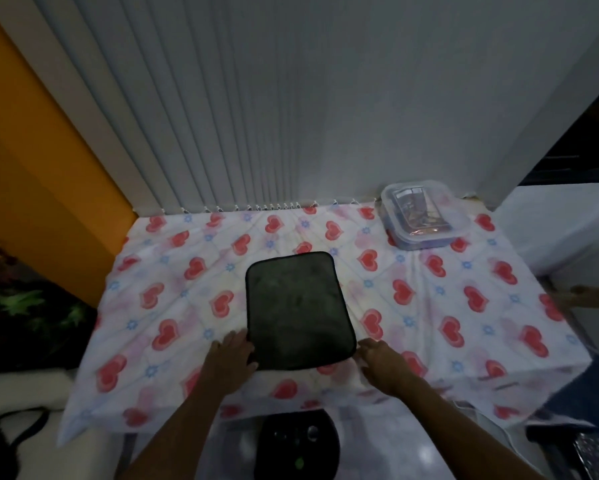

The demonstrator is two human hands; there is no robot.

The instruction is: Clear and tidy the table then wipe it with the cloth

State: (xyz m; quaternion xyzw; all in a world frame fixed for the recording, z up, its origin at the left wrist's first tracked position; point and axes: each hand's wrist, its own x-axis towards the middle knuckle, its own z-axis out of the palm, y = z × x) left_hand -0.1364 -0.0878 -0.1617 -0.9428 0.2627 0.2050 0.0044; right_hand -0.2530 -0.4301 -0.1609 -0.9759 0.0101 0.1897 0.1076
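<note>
Spanning mid-frame, heart-print tablecloth (429, 306) carries dark cloth (298, 310), flat, centre; lidded clear container (424, 216) upper right. Left hand (234, 355), right hand (383, 362): fingers flat, released, at cloth's lower corners. Vertical blinds (222, 116) behind; orange wall (31, 150) left.

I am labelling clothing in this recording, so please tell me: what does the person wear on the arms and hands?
Nothing that shows. The left hand and the right hand are bare, without gloves. Both forearms are bare down to the picture's lower edge: no sleeve, watch or bracelet is visible. The picture is too blurred to tell about rings.
</note>
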